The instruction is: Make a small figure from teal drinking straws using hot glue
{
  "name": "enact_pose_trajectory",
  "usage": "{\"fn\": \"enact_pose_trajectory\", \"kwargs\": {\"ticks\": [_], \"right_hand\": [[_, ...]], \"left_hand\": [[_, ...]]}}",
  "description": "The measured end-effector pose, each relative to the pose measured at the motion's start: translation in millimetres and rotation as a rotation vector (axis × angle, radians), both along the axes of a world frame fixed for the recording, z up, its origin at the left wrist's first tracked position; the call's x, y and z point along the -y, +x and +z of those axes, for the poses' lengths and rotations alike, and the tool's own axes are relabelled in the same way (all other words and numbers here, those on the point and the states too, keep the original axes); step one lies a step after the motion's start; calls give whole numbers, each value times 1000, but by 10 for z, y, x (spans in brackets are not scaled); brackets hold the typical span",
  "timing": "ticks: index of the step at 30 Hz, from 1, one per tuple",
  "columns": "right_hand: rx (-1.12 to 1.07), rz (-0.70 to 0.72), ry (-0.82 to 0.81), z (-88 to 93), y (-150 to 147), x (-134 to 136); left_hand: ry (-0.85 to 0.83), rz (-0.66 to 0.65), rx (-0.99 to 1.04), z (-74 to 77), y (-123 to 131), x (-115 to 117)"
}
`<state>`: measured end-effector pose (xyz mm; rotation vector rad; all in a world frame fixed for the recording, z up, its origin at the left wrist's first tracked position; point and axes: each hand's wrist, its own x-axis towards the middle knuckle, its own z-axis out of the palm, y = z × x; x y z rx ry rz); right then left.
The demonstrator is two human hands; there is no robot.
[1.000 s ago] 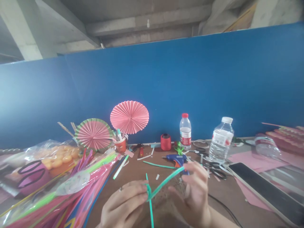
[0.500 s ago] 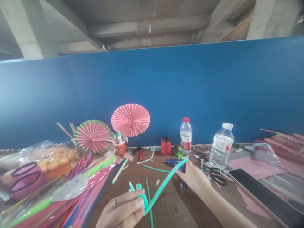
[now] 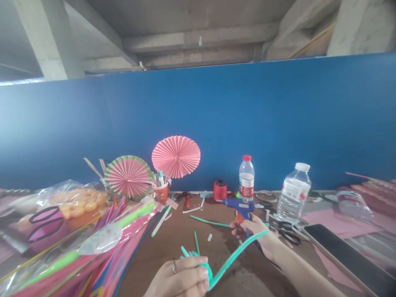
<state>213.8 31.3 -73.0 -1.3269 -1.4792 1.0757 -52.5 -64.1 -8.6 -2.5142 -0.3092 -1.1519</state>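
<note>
Pinched in my left hand [image 3: 185, 277] is a bent teal pipe cleaner [image 3: 236, 256], coiled at the fingers. Its long free end slants up to the right, crossing in front of my right wrist, and short teal ends poke out above my fingers. My right hand [image 3: 256, 232] is wrapped round the handle of a blue hot glue gun [image 3: 239, 206], whose nozzle points left. A loose teal pipe cleaner [image 3: 208, 222] lies on the table left of the glue gun. Another one stands out just behind my left hand, its lower part hidden.
At the left lie plastic-bagged pipe cleaners [image 3: 102, 243]. Pleated paper fans [image 3: 176, 156] and a marker cup [image 3: 161, 193] stand behind. A red spool [image 3: 220, 190], two water bottles [image 3: 292, 194], scissors [image 3: 289, 235] and a phone [image 3: 346, 255] occupy the back and right.
My right hand has left the teal pipe cleaner's free end and taken hold of the glue gun, which is now lifted and turned. The view has shifted slightly left.
</note>
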Motion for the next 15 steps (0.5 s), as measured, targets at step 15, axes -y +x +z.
{"fn": "enact_pose_trajectory", "kwargs": {"ticks": [15], "right_hand": [[-508,673,-87,197,-96,341]], "left_hand": [[-204,12,311,-226,-67,-91]]}}
